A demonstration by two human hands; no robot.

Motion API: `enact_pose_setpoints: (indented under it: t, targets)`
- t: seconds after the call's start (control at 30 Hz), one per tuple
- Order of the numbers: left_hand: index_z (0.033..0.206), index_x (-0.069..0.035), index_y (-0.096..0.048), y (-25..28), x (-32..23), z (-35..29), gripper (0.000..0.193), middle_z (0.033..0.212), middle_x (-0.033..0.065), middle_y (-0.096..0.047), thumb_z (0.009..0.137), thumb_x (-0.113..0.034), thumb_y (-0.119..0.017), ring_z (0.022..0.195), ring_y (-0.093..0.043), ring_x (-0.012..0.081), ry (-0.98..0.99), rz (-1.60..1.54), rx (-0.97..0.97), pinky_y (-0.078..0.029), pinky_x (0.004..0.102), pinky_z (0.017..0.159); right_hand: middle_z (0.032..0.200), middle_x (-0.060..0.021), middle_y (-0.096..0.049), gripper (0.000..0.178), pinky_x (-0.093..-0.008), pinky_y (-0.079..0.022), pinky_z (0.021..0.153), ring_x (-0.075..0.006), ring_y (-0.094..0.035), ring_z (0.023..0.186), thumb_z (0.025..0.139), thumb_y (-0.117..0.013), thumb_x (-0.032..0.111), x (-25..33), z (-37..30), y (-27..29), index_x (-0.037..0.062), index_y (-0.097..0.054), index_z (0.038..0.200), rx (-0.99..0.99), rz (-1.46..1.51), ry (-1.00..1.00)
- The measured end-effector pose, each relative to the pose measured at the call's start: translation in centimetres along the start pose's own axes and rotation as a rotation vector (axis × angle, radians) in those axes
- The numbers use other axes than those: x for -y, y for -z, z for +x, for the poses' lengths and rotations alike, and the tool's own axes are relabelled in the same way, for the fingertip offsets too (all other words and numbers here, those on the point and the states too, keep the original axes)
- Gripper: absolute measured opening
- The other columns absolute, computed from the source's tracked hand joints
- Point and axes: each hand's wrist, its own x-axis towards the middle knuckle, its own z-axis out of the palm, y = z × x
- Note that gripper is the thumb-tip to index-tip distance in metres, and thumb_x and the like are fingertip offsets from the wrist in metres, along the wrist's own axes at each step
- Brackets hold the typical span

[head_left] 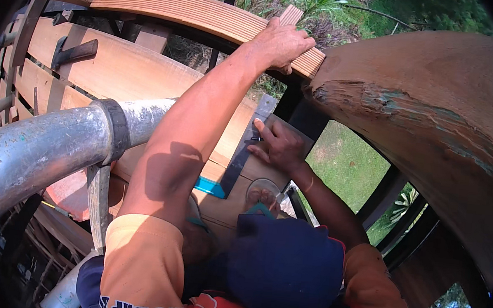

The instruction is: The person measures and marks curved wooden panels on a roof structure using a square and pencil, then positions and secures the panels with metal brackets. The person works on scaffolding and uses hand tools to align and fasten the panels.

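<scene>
At the top, my left hand [282, 44] is closed over the end of a long grooved wooden board [177, 8], fingers on its far side and thumb on the near side. A short grooved strip [292, 15] sticks out past the fingers. Nearer to me, a try square [238, 164] with a dark blade and turquoise stock lies on a wooden plank. My right hand [282, 144] is curled at the blade, its fingertips spread along it. Something small and dark shows between those fingertips; I cannot make it out. The palm is hidden.
A thick metal pipe [42, 148] with a dark band crosses at left. A hammer [73, 54] lies on planks behind it. A large timber beam [427, 93] with a split edge fills the right. Grass [345, 162] shows through gaps below. My sandalled foot [262, 193] stands near the square.
</scene>
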Motion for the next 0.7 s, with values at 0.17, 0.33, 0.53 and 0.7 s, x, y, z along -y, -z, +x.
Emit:
enact_pose_setpoints:
  t: [0.17,0.33,0.53,0.7]
  targets:
    - [0.132,-0.016,-0.059,-1.2,0.0,0.3,0.081,0.119,0.0023,-0.068,0.060,-0.024,-0.095,0.119,-0.063,0.0268,-0.045,-0.005,-0.077,-0.045,0.0514,0.094,0.079,-0.0047,-0.050,0.059,-0.0323,-0.046,0.053,-0.0201,-0.056,0.060,0.084,-0.071,0.058,-1.0,-0.1,-0.4,0.0224,-0.068,0.130,-0.025,-0.011,-0.005]
    - [0.126,-0.015,-0.060,-1.2,0.1,0.2,0.078,0.117,0.0030,-0.068,0.057,-0.023,-0.096,0.115,-0.065,0.0270,-0.057,-0.040,-0.098,-0.045,0.0497,0.092,0.078,-0.0048,-0.050,0.060,-0.0327,-0.045,0.053,-0.0207,-0.055,0.059,0.082,-0.073,0.058,-1.2,0.0,-0.2,0.0233,-0.068,0.131,-0.026,0.006,-0.014]
    - [0.121,-0.013,-0.060,-1.4,0.2,0.0,0.074,0.112,0.0029,-0.068,0.056,-0.019,-0.096,0.111,-0.065,0.0271,-0.054,-0.070,-0.138,-0.045,0.0489,0.090,0.079,-0.0039,-0.050,0.058,-0.0317,-0.047,0.055,-0.0183,-0.058,0.065,0.080,-0.075,0.052,-1.0,0.6,0.4,0.0207,-0.068,0.129,0.013,-0.006,-0.014]
    - [0.124,-0.015,-0.060,-1.1,-0.1,0.2,0.074,0.115,0.0021,-0.067,0.059,-0.020,-0.095,0.113,-0.065,0.0252,-0.033,-0.038,-0.101,-0.044,0.0513,0.095,0.079,-0.0031,-0.050,0.064,-0.0317,-0.048,0.056,-0.0175,-0.058,0.065,0.078,-0.077,0.052,-1.1,0.5,0.1,0.0212,-0.067,0.132,0.018,-0.011,-0.016]
